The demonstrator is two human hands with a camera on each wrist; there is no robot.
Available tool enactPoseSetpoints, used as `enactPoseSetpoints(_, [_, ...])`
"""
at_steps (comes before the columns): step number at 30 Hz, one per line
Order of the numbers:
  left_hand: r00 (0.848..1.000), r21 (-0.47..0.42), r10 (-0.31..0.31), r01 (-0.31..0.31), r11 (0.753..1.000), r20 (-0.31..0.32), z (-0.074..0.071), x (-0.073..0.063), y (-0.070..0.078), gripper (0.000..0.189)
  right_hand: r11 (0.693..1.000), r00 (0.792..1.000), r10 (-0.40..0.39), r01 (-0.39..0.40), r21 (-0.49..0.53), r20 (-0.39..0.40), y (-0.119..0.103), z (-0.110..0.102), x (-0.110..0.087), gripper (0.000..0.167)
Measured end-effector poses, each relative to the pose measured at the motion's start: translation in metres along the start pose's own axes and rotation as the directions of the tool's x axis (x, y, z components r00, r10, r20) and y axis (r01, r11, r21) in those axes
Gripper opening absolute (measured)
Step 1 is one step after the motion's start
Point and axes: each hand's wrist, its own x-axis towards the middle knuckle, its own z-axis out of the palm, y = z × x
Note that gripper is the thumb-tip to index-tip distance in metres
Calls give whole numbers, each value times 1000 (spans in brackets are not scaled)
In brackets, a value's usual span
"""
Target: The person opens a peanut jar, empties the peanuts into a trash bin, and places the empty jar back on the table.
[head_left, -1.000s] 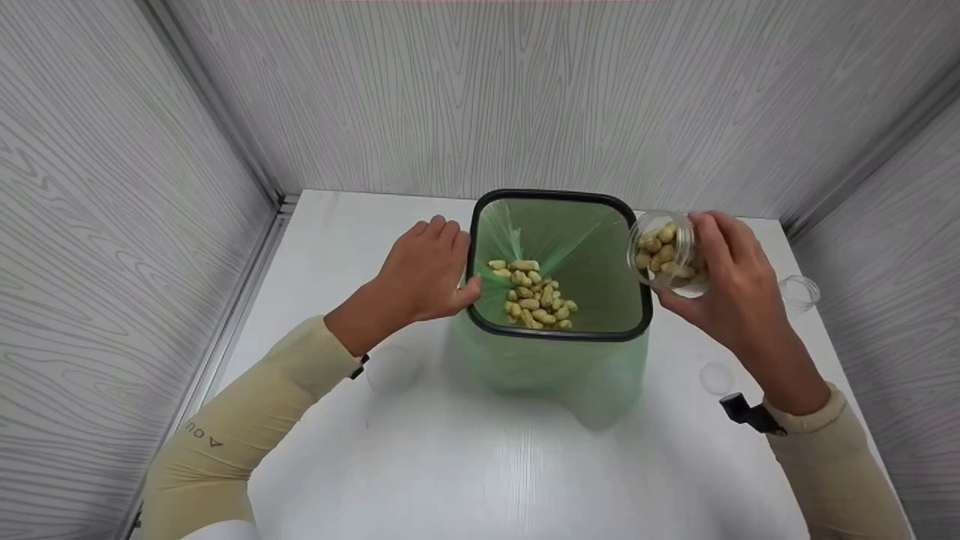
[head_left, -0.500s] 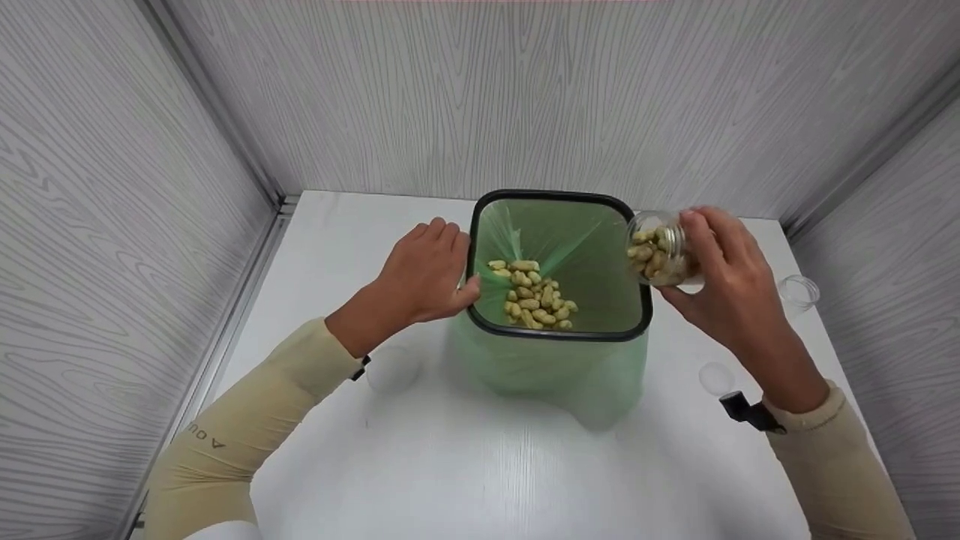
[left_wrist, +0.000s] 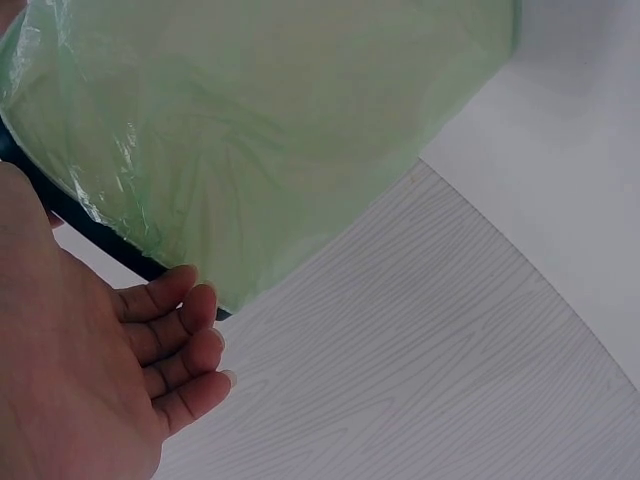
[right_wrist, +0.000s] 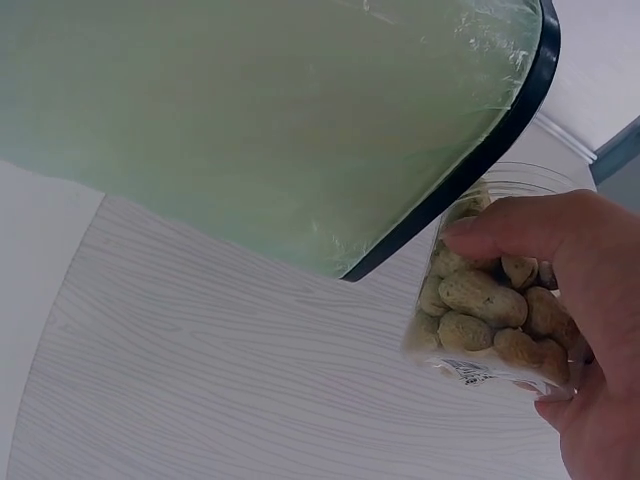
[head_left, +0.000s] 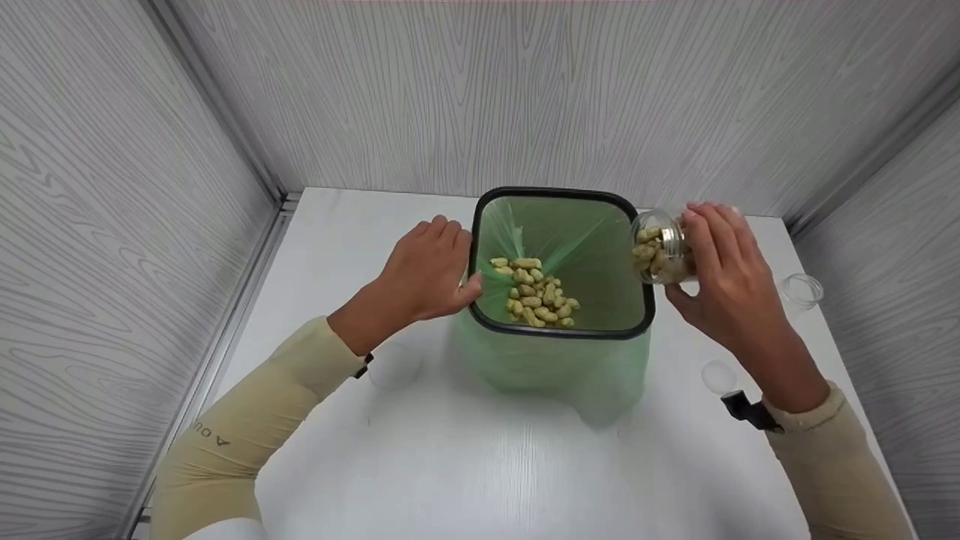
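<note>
In the head view, a bin [head_left: 562, 332] with a black rim and a green bag liner stands on the white table. Several peanuts [head_left: 544, 300] lie inside it. My left hand [head_left: 424, 274] rests against the bin's left side, thumb laid on the rim; the left wrist view shows its fingers loosely bent beside the rim. At the bin's right edge, my right hand [head_left: 727, 277] grips a clear jar [head_left: 664, 251] tipped on its side, mouth toward the bin. Peanuts [right_wrist: 485, 300] fill much of the jar in the right wrist view.
A clear open container [head_left: 802, 291] stands behind the right wrist, near the table's right edge. A clear round lid [head_left: 718, 377] lies by that wrist, and another faint clear disc [head_left: 395, 367] lies by the left one. Wood-patterned walls [head_left: 480, 97] enclose the table.
My right hand has turned the jar slightly, its mouth now facing more to the left and peanuts shifting inside it. The left hand and the peanuts in the bin look unchanged.
</note>
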Motion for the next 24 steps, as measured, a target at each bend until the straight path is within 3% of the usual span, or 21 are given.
enactPoseSetpoints(24, [1000, -14, -5, 5, 1000, 12, 0, 1, 0, 47, 988, 988, -127, 135, -79, 91, 3, -10, 0, 80])
